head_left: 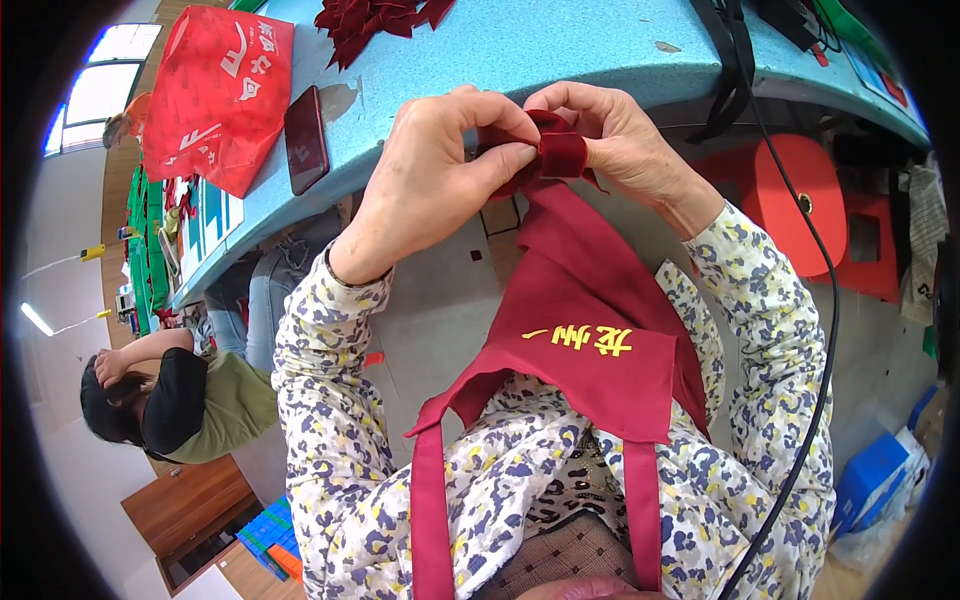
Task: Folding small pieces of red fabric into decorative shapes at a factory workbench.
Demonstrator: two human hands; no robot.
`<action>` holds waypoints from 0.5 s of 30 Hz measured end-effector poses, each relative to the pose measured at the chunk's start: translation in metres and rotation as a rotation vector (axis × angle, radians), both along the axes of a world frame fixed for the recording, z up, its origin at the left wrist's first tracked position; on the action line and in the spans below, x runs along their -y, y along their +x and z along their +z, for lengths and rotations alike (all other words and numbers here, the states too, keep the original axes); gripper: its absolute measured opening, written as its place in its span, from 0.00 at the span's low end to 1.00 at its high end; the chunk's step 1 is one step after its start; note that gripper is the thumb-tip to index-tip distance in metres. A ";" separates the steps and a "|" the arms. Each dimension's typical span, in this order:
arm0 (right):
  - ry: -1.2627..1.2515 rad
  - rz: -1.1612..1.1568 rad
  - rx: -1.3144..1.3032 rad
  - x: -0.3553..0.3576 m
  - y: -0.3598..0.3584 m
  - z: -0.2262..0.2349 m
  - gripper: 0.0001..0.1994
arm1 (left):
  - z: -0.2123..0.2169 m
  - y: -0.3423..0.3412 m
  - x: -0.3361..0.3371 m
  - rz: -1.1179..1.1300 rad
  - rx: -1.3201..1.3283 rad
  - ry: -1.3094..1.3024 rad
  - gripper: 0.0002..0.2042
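Dark red cloth [590, 300]: left hand [425, 175] and right hand [625, 140] pinch its folded velvet piece [560, 152].

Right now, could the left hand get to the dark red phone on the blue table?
Probably yes. The phone lies in the open on the table, close to the left hand, with nothing between them. But that hand is pinching the dark red cloth, so it would have to let go first.
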State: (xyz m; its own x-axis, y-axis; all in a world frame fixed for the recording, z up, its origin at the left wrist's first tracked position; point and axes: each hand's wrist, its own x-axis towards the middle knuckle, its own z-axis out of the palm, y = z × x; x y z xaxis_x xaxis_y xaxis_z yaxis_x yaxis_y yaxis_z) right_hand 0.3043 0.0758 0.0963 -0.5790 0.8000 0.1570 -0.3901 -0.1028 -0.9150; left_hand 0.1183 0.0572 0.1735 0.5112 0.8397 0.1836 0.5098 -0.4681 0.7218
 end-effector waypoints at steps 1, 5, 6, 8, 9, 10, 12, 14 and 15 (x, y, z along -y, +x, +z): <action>0.000 0.001 0.000 0.000 -0.001 0.001 0.16 | 0.001 0.000 0.000 0.001 0.000 0.000 0.03; 0.044 -0.012 0.046 0.001 -0.002 0.005 0.16 | 0.003 -0.002 0.000 0.050 0.102 -0.262 0.03; 0.047 -0.014 0.054 0.001 -0.001 0.006 0.16 | 0.001 -0.003 -0.001 0.038 0.093 -0.160 0.04; 0.054 -0.019 0.069 0.000 0.000 0.008 0.16 | -0.004 -0.003 -0.003 0.015 0.074 0.044 0.05; 0.053 -0.018 0.070 0.000 0.000 0.009 0.16 | -0.006 -0.003 -0.004 0.015 0.075 0.044 0.05; 0.066 -0.025 0.070 0.000 0.000 0.010 0.16 | -0.008 -0.003 -0.006 -0.011 0.084 0.105 0.05; 0.092 -0.038 0.070 0.000 0.000 0.013 0.16 | -0.010 -0.002 -0.007 -0.063 0.103 0.228 0.04; 0.092 -0.037 0.074 -0.001 0.002 0.016 0.17 | -0.007 0.000 -0.005 -0.036 0.114 0.159 0.04; 0.092 -0.036 0.078 -0.001 0.003 0.016 0.17 | -0.005 0.001 -0.003 -0.010 0.125 0.091 0.04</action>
